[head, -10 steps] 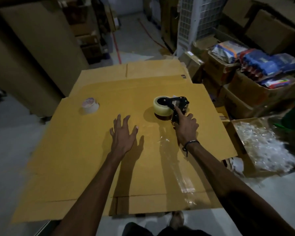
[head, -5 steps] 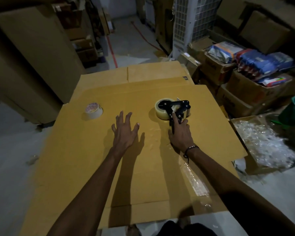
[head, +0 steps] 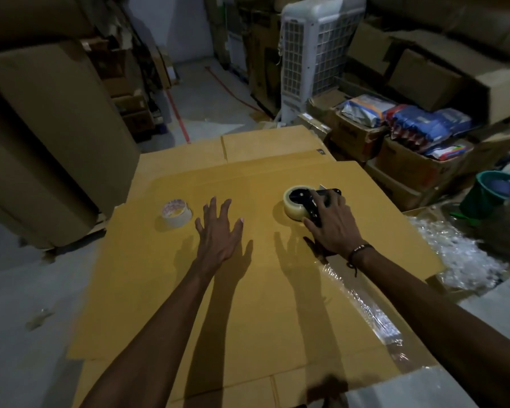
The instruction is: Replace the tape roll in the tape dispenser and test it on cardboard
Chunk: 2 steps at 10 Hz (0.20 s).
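Note:
A black tape dispenser (head: 308,201) loaded with a clear tape roll (head: 293,209) lies on a large flat cardboard sheet (head: 248,304). My right hand (head: 331,225) lies over its handle, thumb and fingers wrapped around it. A strip of clear tape (head: 371,310) runs along the cardboard from under my right wrist toward the near right edge. My left hand (head: 218,228) rests flat on the cardboard with fingers spread, left of the dispenser. A nearly used-up tape roll (head: 175,213) sits on the cardboard just left of my left hand.
Stacked cardboard boxes (head: 409,160) with coloured packets stand at the right. A green bucket (head: 495,191) and a heap of clear plastic wrap (head: 454,251) lie beside the sheet. A white air cooler (head: 315,54) stands behind. A tall box (head: 50,136) is at left.
My right hand has slid farther up over the dispenser handle, and the dispenser now lies flatter on the cardboard. My left hand stays flat in the same place. The camera moved closer.

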Tool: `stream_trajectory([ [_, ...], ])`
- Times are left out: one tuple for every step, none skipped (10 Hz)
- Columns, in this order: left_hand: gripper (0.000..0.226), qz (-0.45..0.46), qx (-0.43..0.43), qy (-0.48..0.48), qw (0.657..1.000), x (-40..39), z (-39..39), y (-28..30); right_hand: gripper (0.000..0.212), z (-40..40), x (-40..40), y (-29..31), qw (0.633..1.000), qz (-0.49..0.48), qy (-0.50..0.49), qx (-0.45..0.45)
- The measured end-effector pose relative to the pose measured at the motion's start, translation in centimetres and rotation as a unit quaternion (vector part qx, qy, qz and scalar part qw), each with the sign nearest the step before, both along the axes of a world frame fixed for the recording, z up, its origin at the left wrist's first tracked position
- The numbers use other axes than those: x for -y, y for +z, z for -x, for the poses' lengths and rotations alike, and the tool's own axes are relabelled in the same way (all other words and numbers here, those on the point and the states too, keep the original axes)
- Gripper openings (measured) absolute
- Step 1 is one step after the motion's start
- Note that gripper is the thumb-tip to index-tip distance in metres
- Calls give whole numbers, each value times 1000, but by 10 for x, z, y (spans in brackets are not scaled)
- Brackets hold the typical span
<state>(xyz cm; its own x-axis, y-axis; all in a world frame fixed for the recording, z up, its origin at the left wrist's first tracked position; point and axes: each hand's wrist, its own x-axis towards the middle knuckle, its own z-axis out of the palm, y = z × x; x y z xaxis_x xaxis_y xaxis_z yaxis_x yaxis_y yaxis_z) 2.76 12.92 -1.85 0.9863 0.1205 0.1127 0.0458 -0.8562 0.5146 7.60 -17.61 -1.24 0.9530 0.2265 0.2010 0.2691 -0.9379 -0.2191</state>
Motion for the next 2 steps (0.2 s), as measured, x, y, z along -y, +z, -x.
stream_trajectory([
  [62, -23, 25, 1, 999, -2, -3, 17, 81, -4, -5, 3, 1000, -11, 26, 7],
  [66, -49, 74, 9, 996, -8, -3, 23, 84, -8, -12, -7, 999, -24, 39, 8],
])
